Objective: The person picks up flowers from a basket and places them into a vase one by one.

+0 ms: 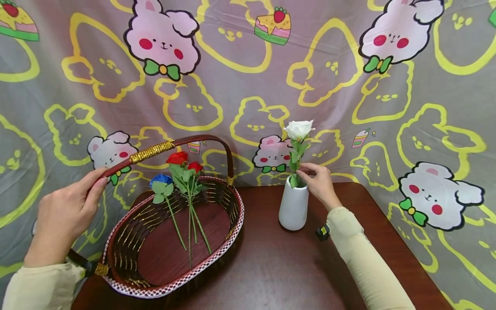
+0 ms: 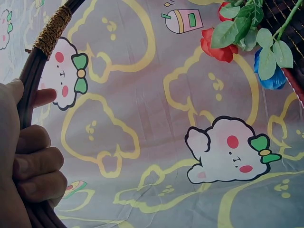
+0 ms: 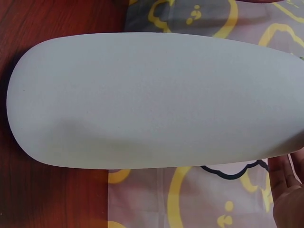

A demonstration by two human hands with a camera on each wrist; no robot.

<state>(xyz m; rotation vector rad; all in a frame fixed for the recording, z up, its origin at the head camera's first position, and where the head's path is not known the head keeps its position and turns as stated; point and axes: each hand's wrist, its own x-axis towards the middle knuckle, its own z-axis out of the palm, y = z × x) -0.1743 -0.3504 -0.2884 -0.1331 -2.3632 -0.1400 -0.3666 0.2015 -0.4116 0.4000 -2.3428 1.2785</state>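
Note:
My left hand (image 1: 67, 211) grips the arched handle (image 1: 207, 138) of a brown woven basket (image 1: 241, 211); in the left wrist view its fingers curl round the handle below the gold wrapping (image 2: 52, 35). Two red roses (image 1: 177, 157) and a blue rose (image 1: 160, 179) lean inside the basket, their blooms toward the far rim. To the right, a white vase (image 1: 293, 209) stands upright on the table. A white rose (image 1: 299, 130) rises from its mouth. My right hand (image 1: 319, 183) pinches the rose's stem just above the vase opening. In the right wrist view the vase (image 3: 152, 99) hides much of that hand.
The dark reddish-brown table (image 1: 263, 267) carries the basket on the left and the vase toward the back right. Right behind the table hangs a grey curtain (image 1: 240, 90) printed with bunnies and yellow outlines. A small black device (image 1: 322, 233) is at my right wrist.

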